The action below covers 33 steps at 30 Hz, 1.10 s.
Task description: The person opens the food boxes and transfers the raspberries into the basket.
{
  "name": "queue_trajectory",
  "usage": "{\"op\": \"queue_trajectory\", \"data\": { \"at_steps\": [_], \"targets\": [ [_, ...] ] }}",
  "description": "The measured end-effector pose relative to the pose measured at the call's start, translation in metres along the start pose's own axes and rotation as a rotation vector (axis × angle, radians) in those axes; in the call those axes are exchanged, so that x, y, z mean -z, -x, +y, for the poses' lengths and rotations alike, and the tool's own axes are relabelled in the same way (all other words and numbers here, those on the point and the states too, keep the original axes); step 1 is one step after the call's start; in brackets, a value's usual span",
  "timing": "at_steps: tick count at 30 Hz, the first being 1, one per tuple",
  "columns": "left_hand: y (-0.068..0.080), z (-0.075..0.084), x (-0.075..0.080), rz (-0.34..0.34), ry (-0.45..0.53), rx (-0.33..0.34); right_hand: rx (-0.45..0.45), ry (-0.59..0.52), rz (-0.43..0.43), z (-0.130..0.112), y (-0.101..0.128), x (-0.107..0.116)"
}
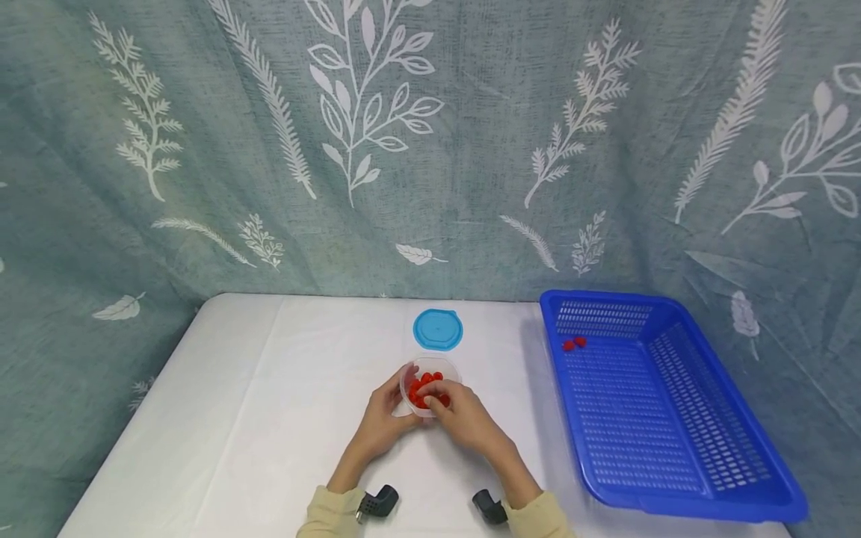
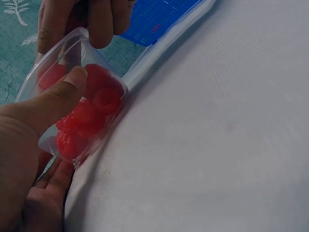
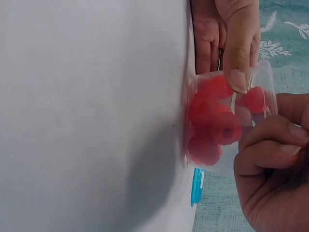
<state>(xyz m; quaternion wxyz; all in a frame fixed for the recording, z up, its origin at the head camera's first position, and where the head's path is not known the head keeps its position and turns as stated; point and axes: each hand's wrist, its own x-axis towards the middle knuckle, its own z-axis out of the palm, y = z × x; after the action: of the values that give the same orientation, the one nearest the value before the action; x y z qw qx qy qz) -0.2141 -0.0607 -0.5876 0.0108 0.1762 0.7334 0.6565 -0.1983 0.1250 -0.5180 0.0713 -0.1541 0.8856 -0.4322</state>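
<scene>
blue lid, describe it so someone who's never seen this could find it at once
On the white table, look left of the blue basket. The blue lid lies flat just behind the clear raspberry container both hands hold; it alone is round and light blue.

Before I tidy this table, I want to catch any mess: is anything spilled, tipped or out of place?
Nothing is spilled. The blue lid lies off the clear tub, which the left hand holds while the right hand reaches into its red berries. Two berries lie in the blue basket.
</scene>
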Motion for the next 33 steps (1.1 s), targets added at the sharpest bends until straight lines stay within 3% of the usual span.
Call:
{"op": "queue_trajectory", "data": {
  "at_steps": [7,16,25,33],
  "targets": [
    [0.0,0.008,-0.002,0.011,-0.017,0.014,-0.006,0.009,0.061,-0.001,0.006,-0.003],
    [0.006,0.04,-0.001,0.01,0.003,0.011,-0.003,-0.062,0.087,-0.001,0.006,-0.007],
    [0.006,0.037,-0.001,0.022,-0.019,0.011,0.011,-0.11,0.139,-0.002,0.006,-0.012],
    [0.006,0.038,-0.001,0.002,-0.002,-0.009,0.018,-0.078,0.227,-0.003,0.008,-0.014]
  ]
}}
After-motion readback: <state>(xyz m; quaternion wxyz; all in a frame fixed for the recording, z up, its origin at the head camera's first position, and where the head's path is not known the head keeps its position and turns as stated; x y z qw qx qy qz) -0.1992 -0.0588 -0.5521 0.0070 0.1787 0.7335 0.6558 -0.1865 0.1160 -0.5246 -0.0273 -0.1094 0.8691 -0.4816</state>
